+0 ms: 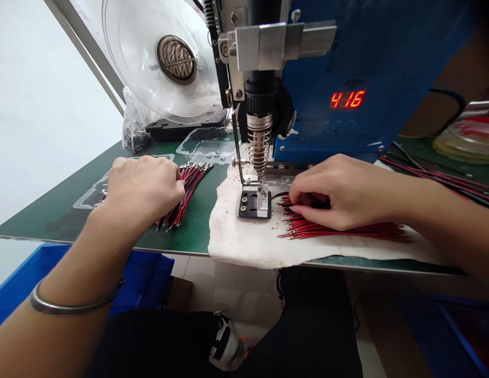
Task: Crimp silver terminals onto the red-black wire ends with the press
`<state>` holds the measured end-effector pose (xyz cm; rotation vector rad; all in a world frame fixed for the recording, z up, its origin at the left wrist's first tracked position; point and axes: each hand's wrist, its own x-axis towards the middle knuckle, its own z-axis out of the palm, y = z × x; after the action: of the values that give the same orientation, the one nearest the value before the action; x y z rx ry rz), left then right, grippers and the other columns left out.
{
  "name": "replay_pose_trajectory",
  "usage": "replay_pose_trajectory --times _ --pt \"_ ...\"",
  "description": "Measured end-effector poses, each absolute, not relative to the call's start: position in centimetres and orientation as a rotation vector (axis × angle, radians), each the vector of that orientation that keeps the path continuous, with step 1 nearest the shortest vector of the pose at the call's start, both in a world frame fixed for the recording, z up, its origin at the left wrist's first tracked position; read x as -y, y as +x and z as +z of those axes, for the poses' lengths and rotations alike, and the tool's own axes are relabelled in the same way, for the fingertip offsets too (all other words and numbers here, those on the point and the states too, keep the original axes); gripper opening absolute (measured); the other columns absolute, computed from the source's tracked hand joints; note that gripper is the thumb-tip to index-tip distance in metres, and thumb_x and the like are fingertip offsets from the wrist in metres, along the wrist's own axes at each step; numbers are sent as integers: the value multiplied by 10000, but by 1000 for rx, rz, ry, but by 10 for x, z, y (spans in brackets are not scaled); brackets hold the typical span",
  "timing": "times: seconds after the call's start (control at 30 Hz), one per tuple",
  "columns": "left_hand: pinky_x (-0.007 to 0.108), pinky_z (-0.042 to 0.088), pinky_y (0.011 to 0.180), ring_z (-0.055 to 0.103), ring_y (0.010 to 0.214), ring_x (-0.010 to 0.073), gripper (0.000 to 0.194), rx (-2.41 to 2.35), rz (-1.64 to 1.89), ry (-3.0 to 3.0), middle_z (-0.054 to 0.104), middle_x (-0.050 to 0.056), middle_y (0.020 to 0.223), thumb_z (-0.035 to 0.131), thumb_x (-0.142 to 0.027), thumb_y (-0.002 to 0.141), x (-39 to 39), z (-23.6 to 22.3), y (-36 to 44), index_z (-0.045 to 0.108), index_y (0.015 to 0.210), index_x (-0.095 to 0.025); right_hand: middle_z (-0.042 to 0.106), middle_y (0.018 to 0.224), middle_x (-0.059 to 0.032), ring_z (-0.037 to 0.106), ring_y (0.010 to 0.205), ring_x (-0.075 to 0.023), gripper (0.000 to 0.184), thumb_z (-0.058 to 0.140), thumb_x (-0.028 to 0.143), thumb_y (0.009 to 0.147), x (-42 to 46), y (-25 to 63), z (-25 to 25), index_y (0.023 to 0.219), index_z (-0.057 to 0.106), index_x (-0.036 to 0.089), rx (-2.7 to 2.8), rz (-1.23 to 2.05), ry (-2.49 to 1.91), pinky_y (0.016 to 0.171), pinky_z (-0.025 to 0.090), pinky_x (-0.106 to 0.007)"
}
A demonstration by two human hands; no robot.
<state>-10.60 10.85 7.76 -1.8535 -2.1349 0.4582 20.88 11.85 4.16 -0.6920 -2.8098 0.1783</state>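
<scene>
My left hand (142, 186) rests knuckles-up on a bundle of short red and black wires (187, 191) lying on the green table (63, 210); its fingers are curled under and I cannot see what they hold. My right hand (342, 189) lies on a pile of longer red and black wires (339, 230) spread over a white cloth (244, 241), fingers bent down and pinching at the wire ends. Between the hands stands the metal tip of a blue machine (259, 152) above a small black fixture (254, 203).
The blue machine (366, 63) shows 416 on a red display (347, 100). A clear plastic reel (165, 58) and clear trays (207, 147) stand behind. More wires (437, 176) lie at the right. A blue bin (149, 273) sits below the table edge.
</scene>
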Motion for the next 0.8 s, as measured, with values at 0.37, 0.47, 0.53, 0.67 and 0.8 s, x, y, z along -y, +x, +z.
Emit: replay_pose_trajectory --times 0.37,0.47,0.53,0.67,0.8 --pt "524 547 985 755 1143 422 475 2165 408 -1828 809 180 1131 439 -358 1024 -107 74 -112 860 1149 -179 685 704 -17 528 586 -128 167 616 182 966 -117 206 44 828 710 187 2809 204 -683 612 332 -310" --pt "537 552 974 757 1139 437 469 2162 394 -1837 811 191 1115 440 -339 1016 -108 73 -113 862 1133 -171 686 711 -13 527 591 -123 168 620 181 972 -116 207 43 831 711 183 2807 200 -671 616 325 -311" --pt "543 554 974 757 1144 443 466 2160 392 -1835 810 194 1108 438 -330 1015 -108 73 -113 862 1123 -169 683 709 -9 523 588 -120 178 616 191 978 -116 207 42 831 715 182 2800 193 -662 614 319 -313" --pt "547 563 977 760 1145 446 486 2157 391 -1836 810 191 1121 432 -374 1035 -107 72 -113 862 1142 -175 682 701 2 530 583 -113 203 597 205 987 -116 207 43 840 733 176 2793 191 -658 604 331 -307" --pt "552 564 1001 762 1140 444 490 2169 391 -1830 808 193 1122 426 -366 1046 -109 72 -112 865 1142 -170 726 750 -15 572 615 -128 201 596 208 994 -116 207 43 889 764 174 2798 153 -675 612 357 -311"
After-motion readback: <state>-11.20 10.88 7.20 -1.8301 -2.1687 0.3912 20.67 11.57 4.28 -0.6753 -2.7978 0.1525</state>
